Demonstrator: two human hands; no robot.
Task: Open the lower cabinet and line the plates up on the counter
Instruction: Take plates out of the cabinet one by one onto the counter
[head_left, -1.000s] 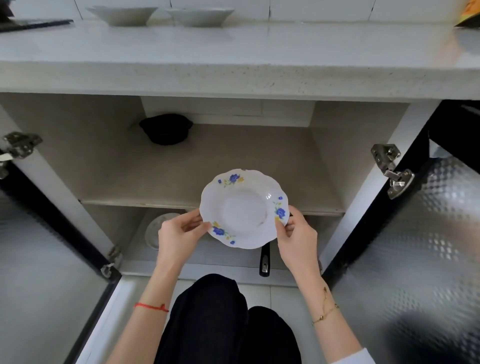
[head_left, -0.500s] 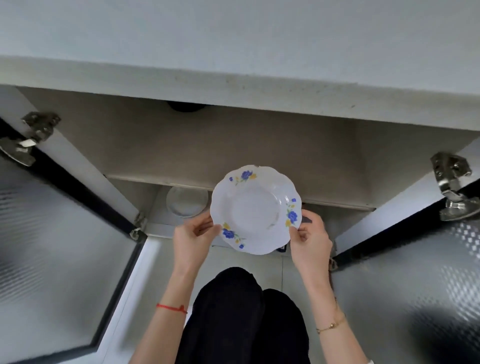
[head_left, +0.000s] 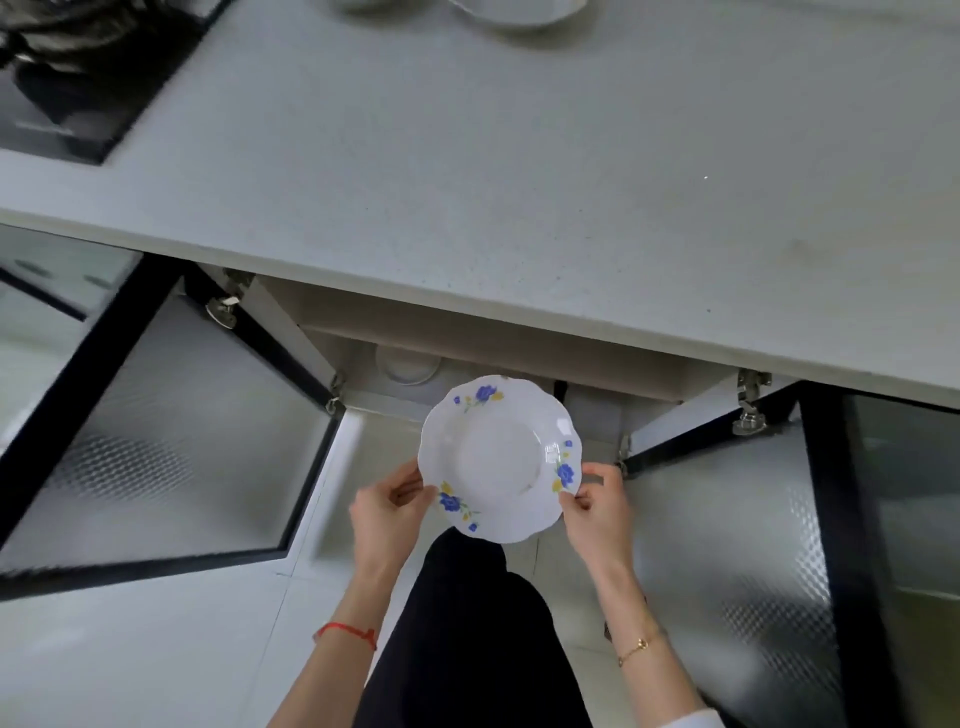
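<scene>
A white scalloped plate with blue flowers (head_left: 498, 457) hangs level in front of the open lower cabinet (head_left: 467, 338), below the counter's front edge. My left hand (head_left: 387, 512) pinches its left rim and my right hand (head_left: 597, 506) pinches its right rim. The pale grey counter (head_left: 519, 182) fills the upper half of the view. Two white plates (head_left: 514, 10) sit at its far edge, cut off by the frame. Another white dish (head_left: 408, 364) lies inside the cabinet on the bottom shelf.
Both frosted-glass cabinet doors stand wide open, the left door (head_left: 171, 431) and the right door (head_left: 737, 545). A black cooktop (head_left: 78, 88) is set into the counter at the far left. My dark-clad legs (head_left: 467, 634) are below the plate, over a pale tiled floor.
I have risen and the view now looks down onto the countertop. The plate has come out of the cabinet and up toward the counter edge, still held by both hands.
</scene>
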